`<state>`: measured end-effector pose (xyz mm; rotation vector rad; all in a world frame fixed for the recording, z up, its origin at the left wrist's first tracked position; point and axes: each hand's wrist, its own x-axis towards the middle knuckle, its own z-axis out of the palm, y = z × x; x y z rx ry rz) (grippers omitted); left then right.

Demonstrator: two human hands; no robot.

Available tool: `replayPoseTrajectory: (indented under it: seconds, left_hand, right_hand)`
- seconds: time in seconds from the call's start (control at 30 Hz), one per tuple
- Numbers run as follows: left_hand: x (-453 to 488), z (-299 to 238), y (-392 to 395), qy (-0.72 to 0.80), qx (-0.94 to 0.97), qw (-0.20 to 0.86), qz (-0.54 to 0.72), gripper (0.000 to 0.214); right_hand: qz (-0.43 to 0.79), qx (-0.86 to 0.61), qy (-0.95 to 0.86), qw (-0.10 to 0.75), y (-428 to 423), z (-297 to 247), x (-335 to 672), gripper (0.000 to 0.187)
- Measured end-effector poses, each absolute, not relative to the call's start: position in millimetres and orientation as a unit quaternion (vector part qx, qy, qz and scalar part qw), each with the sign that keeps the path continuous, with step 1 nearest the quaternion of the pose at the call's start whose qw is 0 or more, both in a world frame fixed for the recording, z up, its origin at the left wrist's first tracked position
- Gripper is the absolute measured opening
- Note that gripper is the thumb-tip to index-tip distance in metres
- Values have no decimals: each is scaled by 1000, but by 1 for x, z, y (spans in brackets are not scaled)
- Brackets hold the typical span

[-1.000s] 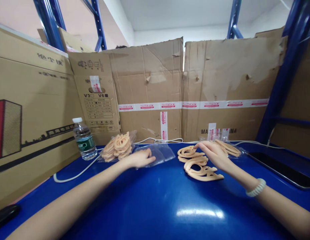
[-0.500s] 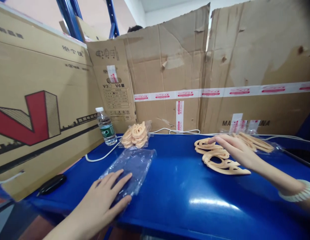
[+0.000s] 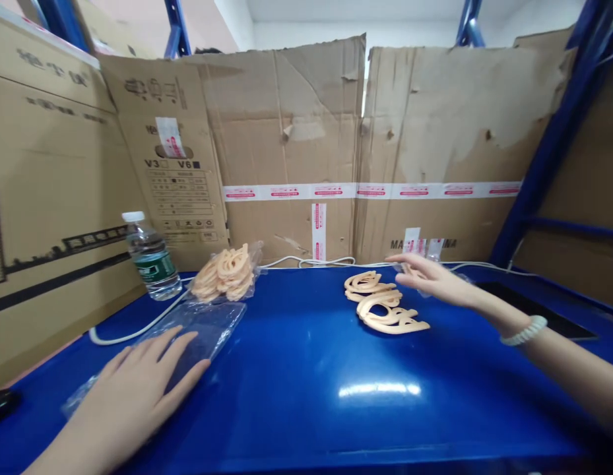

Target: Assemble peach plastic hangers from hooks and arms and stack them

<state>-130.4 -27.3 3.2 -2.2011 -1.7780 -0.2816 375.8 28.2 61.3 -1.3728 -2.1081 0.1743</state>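
Observation:
My left hand [image 3: 138, 382] lies palm down with fingers spread on a clear plastic bag [image 3: 214, 323] on the blue table. Behind this flat bag sits another clear bag with pale wooden carved pieces [image 3: 227, 274] stacked in it. My right hand [image 3: 435, 280], a pale coiled band on its wrist, is at the back right with fingers stretched and thumb apart. It covers most of a second group of wooden pieces in plastic; whether it touches them I cannot tell. Left of it, loose curved wooden pieces [image 3: 385, 307] lie in overlapping piles.
A water bottle [image 3: 152, 257] stands at the back left by a white cable [image 3: 108, 340]. Cardboard sheets [image 3: 286, 152] wall in the table [image 3: 296, 396] at the back and left. A dark flat object [image 3: 548, 313] lies at the right, a black object [image 3: 2, 406] at the left edge.
The view has swung to the right. My right hand has moved off the loose wooden pieces toward the bagged ones behind. My left hand stays on the flat bag.

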Motion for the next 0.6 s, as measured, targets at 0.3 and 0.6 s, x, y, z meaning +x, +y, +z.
replayPoseTrajectory:
  seconds: [0.3, 0.6]
  left_hand:
    - [-124, 6, -20, -621, -778, 62, -73, 61]
    - [-156, 22, -12, -523, -841, 106, -85, 52]
  right_hand:
    - [18, -502, -856, 127, 35, 4, 358, 78]
    - [41, -484, -864, 132, 81, 4, 275, 73]
